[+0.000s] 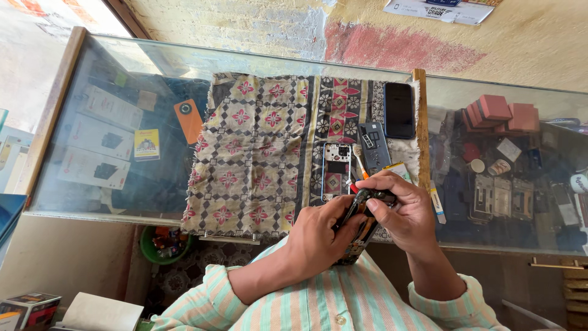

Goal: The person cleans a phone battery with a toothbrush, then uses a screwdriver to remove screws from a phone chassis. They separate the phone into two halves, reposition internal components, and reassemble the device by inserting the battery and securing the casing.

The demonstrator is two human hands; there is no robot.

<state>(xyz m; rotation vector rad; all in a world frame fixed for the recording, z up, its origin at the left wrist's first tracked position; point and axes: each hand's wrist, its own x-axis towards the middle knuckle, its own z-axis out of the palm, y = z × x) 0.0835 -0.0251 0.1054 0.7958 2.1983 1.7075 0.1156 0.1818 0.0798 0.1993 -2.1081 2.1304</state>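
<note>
Gripping a dark, opened phone body (358, 228) upright just past the near edge of the glass-topped surface (122, 73), left hand (318, 236) cradling it while right hand (401, 211) fingers (381, 197) are pinching its top, bare phone frame (335, 170) lying on patterned cloth (257, 147) for padding.

The things are carried by a glass-topped bench (153, 67) with a wooden frame. A patterned cloth (257, 153) is spread over the middle of the glass, and its near edge hangs over the front. On the cloth, an opened phone frame (335, 171) is laid flat, with a toothbrush (360, 161) just beside it and a grey phone part (373, 146) next to that. A black phone (399, 110) is placed face up near the cloth's far right corner, by the wooden divider (421, 129).
</note>
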